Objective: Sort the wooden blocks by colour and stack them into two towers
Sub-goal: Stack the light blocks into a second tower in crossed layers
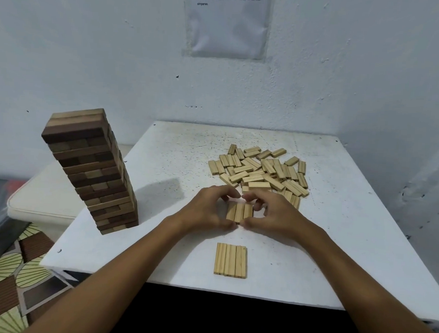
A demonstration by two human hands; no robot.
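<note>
White painted wall, a sheet of printed paper [227, 23] taped up on it, and in front a square white tabletop [168, 159] speckled with dark flecks. Over at the left edge stands the tall tower of dark brown wooden blocks [92, 171], many layers high, casting a shadow toward the middle.

Now the hands: both are down near the centre of the tabletop, closing in on a small row of three pale wooden blocks [239, 212] lying side by side, long sides touching. The left hand [206, 211] curls round the row's left side, thumb along the near end and fingertips [227, 192] arching over the far end. The right hand [274, 214] mirrors it on the right side, thumb at the near end, fingertips bent over the far end. The two thumbs almost meet at the near end, so the row sits boxed in between all the fingers, squeezed from both sides and resting flat on the surface.

Just behind the hands, toward the far right corner, sprawls the loose heap of pale wooden blocks [263, 170], jumbled at all angles. Closer to the near edge lies a flat set of pale blocks [230, 260], packed edge to edge, apart from the hands.
</note>
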